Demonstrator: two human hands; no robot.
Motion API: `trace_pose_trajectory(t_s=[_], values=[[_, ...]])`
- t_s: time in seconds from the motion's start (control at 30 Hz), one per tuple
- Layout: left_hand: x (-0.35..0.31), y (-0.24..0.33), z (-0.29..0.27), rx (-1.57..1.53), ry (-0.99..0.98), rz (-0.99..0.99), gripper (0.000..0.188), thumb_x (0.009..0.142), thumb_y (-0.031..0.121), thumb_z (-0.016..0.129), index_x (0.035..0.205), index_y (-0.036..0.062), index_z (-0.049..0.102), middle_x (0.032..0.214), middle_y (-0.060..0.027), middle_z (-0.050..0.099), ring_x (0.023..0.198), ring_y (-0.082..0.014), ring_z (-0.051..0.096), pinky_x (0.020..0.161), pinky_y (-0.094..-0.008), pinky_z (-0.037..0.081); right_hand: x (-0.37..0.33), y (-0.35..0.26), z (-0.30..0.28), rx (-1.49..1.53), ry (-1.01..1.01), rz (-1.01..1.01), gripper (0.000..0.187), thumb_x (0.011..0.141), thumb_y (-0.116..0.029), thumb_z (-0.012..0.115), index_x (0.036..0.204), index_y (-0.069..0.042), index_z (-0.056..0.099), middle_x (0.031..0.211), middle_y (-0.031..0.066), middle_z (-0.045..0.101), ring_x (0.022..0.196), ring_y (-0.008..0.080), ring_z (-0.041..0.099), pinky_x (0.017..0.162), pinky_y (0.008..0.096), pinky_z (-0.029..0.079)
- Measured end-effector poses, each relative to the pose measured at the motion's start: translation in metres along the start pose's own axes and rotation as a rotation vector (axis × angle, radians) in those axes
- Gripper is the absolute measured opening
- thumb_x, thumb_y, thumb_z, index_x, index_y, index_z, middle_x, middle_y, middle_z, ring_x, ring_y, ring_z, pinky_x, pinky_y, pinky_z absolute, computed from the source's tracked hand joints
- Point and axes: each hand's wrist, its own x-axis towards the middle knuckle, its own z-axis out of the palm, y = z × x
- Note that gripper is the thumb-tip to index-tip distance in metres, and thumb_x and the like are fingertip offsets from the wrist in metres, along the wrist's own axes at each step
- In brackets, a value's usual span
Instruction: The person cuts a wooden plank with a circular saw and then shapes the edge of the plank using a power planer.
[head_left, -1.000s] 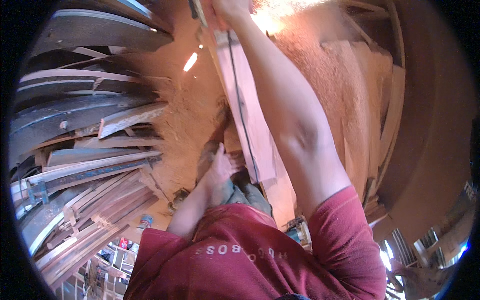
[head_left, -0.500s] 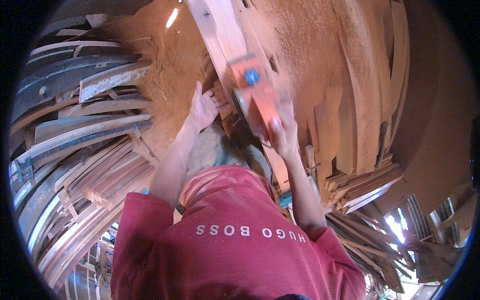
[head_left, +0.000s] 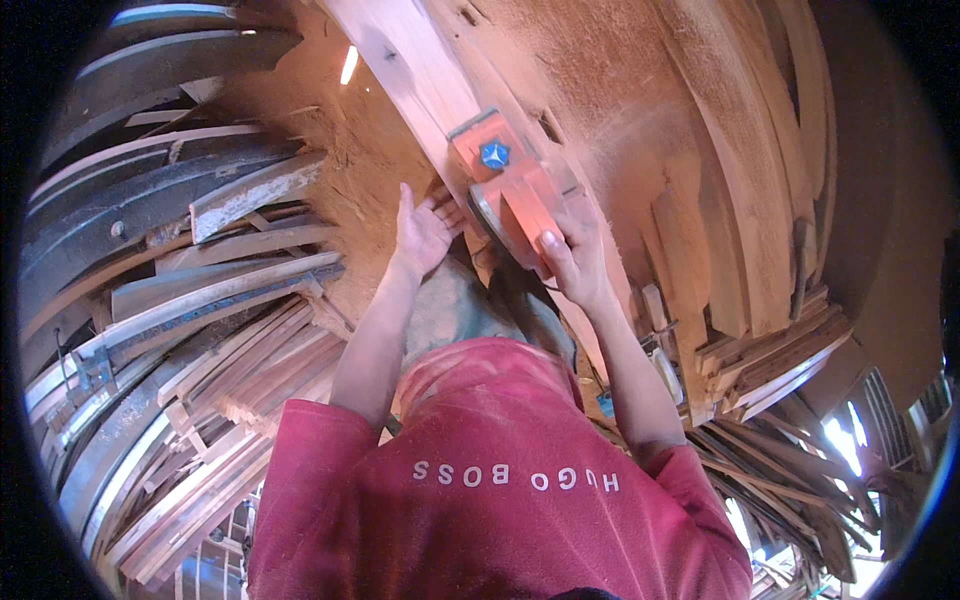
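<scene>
An orange electric hand planer (head_left: pixel 508 187) with a blue front knob lies on a long pale wooden plank (head_left: pixel 415 75). My right hand (head_left: pixel 578 258) is wrapped round its rear handle, the thumb on top. Left of the planer, my left hand (head_left: pixel 428 236) is open, palm turned up, thumb and fingers apart. Its fingertips come close to the plank's left edge; I cannot tell whether they touch it. Nothing lies in that palm. The planer's base is hidden against the wood.
Brown sawdust (head_left: pixel 345 165) covers the ground left of the plank. Stacked timber strips (head_left: pixel 280 365) and long dark boards (head_left: pixel 150 190) fill the left side. To the right stand dusty boards (head_left: pixel 735 230), with more stacked planks (head_left: pixel 785 350) below them.
My view has shifted a little, so the surroundings sit further right and lower. The planer stays in my right hand on the plank, and my left hand remains open beside it.
</scene>
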Motion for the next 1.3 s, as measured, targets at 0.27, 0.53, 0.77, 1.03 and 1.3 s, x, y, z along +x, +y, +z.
trace_pose_trajectory(t_s=[0.27, 0.53, 0.77, 1.03, 1.3], values=[[-0.004, 0.024, 0.019, 0.01, 0.14, -0.108, 0.088, 0.091, 0.08, 0.035, 0.133, 0.0036, 0.048, 0.122, -0.0203, 0.061, 0.119, -0.0348, 0.057, 0.105, -0.0543, 0.042, 0.118, -0.086, 0.034, -0.101, 0.058, -0.056, 0.046, 0.095, -0.043, 0.06, 0.094, 0.002, 0.069, 0.073, 0.0187, 0.064, 0.068, 0.0233, 0.063, 0.065, 0.0391, 0.049], [-0.004, 0.045, 0.027, 0.171, 0.096, -0.172, 0.064, 0.098, 0.058, 0.054, 0.134, 0.0042, 0.051, 0.11, -0.0117, 0.065, 0.102, -0.0257, 0.064, 0.093, -0.0427, 0.052, 0.237, -0.15, 0.071, -0.151, 0.113, -0.205, 0.049, 0.096, -0.043, 0.059, 0.085, 0.003, 0.067, 0.064, 0.0165, 0.056, 0.06, 0.02, 0.056, 0.058, 0.0377, 0.044], [0.008, 0.068, 0.059, 0.833, 0.038, 0.099, 0.038, 0.094, 0.015, 0.072, 0.124, -0.0029, 0.058, 0.106, -0.009, 0.07, 0.094, -0.0116, 0.065, 0.08, -0.0258, 0.052, 0.324, -0.207, 0.09, -0.217, 0.124, -0.28, 0.051, 0.096, -0.044, 0.059, 0.081, 0.004, 0.067, 0.056, 0.0112, 0.053, 0.056, 0.0152, 0.053, 0.055, 0.0348, 0.042], [0.003, 0.091, 0.074, 1.047, -0.061, 0.071, 0.036, 0.094, 0.017, 0.069, 0.119, -0.0067, 0.058, 0.098, -0.0094, 0.071, 0.085, -0.0118, 0.067, 0.071, -0.0267, 0.054, 0.41, -0.259, 0.116, -0.174, 0.174, -0.345, 0.065, 0.092, -0.057, 0.055, 0.083, 0.006, 0.07, 0.075, 0.029, 0.066, 0.076, 0.0426, 0.068, 0.071, 0.0476, 0.052], [0.002, 0.107, 0.087, 1.14, -0.057, -0.009, 0.036, 0.094, 0.016, 0.069, 0.12, -0.0064, 0.059, 0.103, -0.0081, 0.07, 0.095, -0.0134, 0.066, 0.082, -0.0279, 0.053, 0.5, -0.315, 0.135, -0.258, 0.049, -0.414, 0.057, 0.103, -0.051, 0.042, 0.12, -0.002, 0.067, 0.117, 0.0264, 0.066, 0.106, 0.0389, 0.065, 0.09, 0.0447, 0.051]])
